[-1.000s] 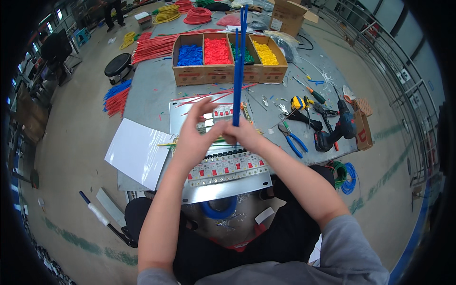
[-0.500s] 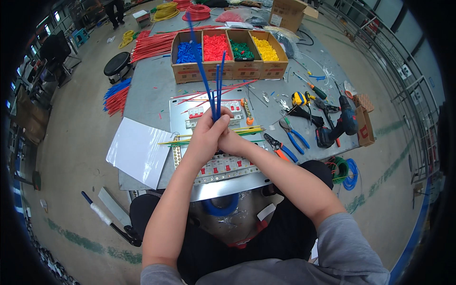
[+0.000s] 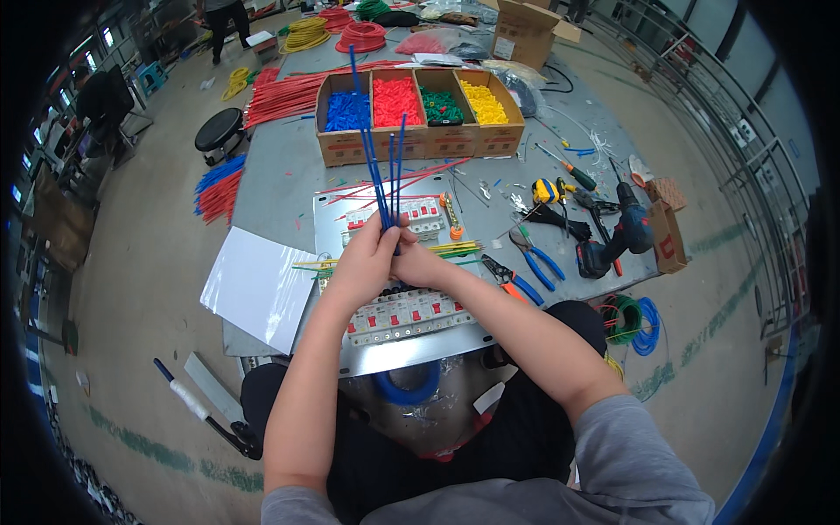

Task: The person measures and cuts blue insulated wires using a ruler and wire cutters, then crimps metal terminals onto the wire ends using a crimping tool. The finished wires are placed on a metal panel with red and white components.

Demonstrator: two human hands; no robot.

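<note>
We hold a bundle of thin blue wires (image 3: 378, 166) upright over the metal panel (image 3: 385, 289), long axis running toward 12 o'clock, tips fanning slightly, the longest leaning to 11 over the box of blue pieces (image 3: 347, 112). Our left hand (image 3: 363, 267) and right hand (image 3: 418, 267) meet at the lower ends, fingers (image 3: 382, 234) clenched around the wires, hands touching each other. The wires look smooth and stiff. Under our wrists sits a row of white breakers (image 3: 407, 313) on the shiny panel, which rests on the grey desk (image 3: 280, 175). Blue-handled pliers (image 3: 535, 258) lie at 3 o'clock.
</note>
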